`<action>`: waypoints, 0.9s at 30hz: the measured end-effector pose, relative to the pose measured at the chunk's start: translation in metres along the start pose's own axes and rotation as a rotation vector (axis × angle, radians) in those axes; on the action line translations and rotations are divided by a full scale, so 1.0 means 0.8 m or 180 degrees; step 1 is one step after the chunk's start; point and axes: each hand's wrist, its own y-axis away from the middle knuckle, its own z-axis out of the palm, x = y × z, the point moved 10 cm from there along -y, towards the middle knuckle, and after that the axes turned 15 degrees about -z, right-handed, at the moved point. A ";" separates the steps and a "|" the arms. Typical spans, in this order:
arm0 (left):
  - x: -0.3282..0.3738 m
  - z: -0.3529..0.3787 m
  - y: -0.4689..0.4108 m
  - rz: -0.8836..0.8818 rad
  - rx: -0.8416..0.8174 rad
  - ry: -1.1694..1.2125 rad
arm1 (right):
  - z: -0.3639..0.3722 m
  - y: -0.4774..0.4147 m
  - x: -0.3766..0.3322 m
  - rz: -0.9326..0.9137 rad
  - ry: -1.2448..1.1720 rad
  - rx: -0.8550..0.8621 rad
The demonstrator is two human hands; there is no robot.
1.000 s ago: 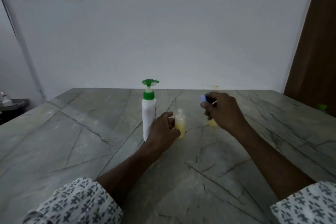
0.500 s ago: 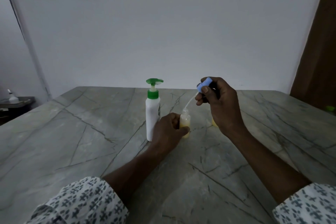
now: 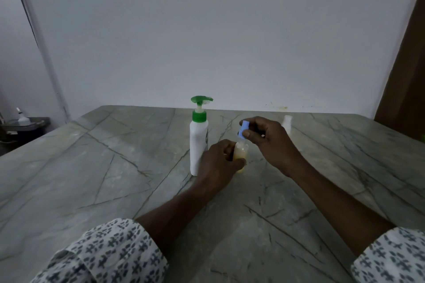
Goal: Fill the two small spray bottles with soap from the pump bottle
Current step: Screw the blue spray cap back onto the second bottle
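Observation:
A white pump bottle (image 3: 198, 142) with a green pump head stands upright on the marble table (image 3: 92, 167). Just right of it, my left hand (image 3: 218, 163) grips a small clear spray bottle (image 3: 241, 153) holding yellow soap. My right hand (image 3: 269, 139) pinches a blue spray cap (image 3: 243, 129) directly over that bottle's neck, touching or nearly touching it. A second small bottle (image 3: 287, 123) stands behind my right hand, mostly hidden; only its pale top shows.
The table's far edge meets a white wall. A brown door (image 3: 407, 76) is at the right. A dark side shelf (image 3: 25, 124) with a small white bottle sits beyond the table's left edge.
My right hand has lowered the blue cap from above the bottle down onto its neck, with the dip tube now hidden. My left hand keeps holding the small bottle.

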 end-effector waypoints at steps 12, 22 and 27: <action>0.011 -0.003 0.005 0.0095 0.0040 0.0235 | -0.020 0.009 0.015 0.0306 -0.0627 0.0045; 0.011 -0.007 0.007 0.0154 0.0163 0.0147 | -0.017 0.011 0.019 0.0350 0.0267 -0.0124; 0.010 -0.007 0.006 0.0135 0.0134 0.0273 | -0.014 0.013 0.009 0.0404 -0.0565 -0.0307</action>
